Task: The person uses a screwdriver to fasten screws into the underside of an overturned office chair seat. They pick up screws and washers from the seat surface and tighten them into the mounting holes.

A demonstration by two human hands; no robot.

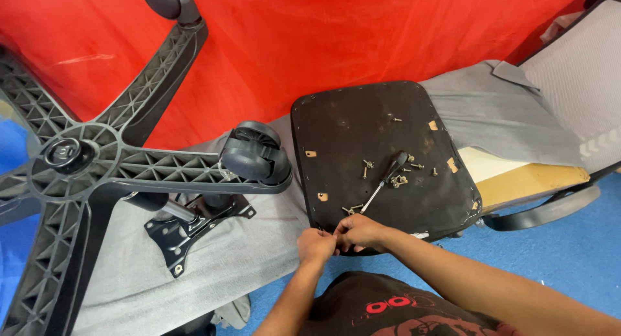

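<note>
Left hand (315, 244): low in the middle of the frame, fingers curled shut, pinching something tiny at the near edge of the seat board; too small to tell what.
Right hand (359, 231): just right of the left hand and touching it, fingers curled tight on the same spot at the board's edge.
Flat black seat board with rounded corners (362, 142): middle of the frame, lying bottom side up on the cloth, near edge under both hands.
Screwdriver with black handle and thin metal shaft (383, 181): lying loose on the board, just above the hands, tip toward them.
Small metal screws (402, 179): scattered on the board around the screwdriver handle, a few more near its tip.
Grey cloth (213, 265): spread on the blue floor (569, 252) under the board, reaching to the lower left.
Black metal plate with holes (184, 229): left of the hands, on the cloth.
Black plastic star-shaped chair base (84, 158): left side of the frame, upside down, one black wheel (253, 151) near the board's left edge.
Yellow foam pad (524, 181): right of the board, partly under grey fabric.
Red sheet (336, 38): across the top of the frame, behind everything.
</note>
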